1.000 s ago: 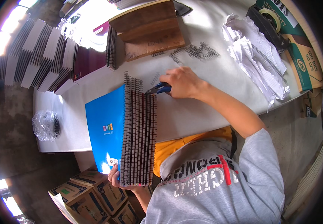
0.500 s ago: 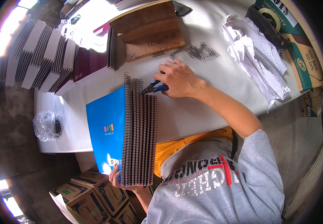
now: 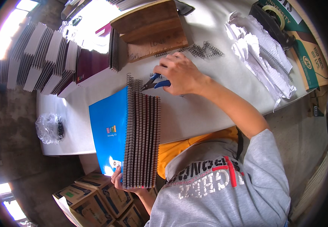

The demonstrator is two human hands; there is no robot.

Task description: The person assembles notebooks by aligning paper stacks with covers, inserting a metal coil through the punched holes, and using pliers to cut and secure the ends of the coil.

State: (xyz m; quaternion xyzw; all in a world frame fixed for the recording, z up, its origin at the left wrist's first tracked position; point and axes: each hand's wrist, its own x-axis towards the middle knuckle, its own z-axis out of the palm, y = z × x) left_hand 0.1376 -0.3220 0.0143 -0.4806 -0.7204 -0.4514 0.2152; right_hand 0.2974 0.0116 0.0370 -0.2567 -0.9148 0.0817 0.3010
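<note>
My left hand [image 3: 119, 181] grips the lower end of a bundle of spiral notebooks [image 3: 109, 130] with a blue front cover. The bundle's several dark wire coils [image 3: 143, 140] face right, standing side by side. At the upper end, some coils stick out past the covers, longest next to the blue cover. My right hand [image 3: 181, 75] is closed around blue-handled wire cutters [image 3: 157, 82], whose handles are spread. Their dark jaws are at the protruding coil ends; whether they touch a wire is too small to tell.
Beyond the bundle stand a wooden angled stand [image 3: 154, 38] and loose wire coil scraps [image 3: 203, 50]. Stacked notebooks [image 3: 39, 56] and a clear plastic bag [image 3: 49, 128] are at left. Crumpled white paper [image 3: 260, 56] and a tape dispenser [image 3: 275, 24] lie right; cartons [image 3: 88, 204] sit below the table.
My right hand has shifted slightly left and up, bringing the cutters' jaws to coils nearer the blue cover. The cutter handles are spread wider. A small wire bit now shows on the table below that hand.
</note>
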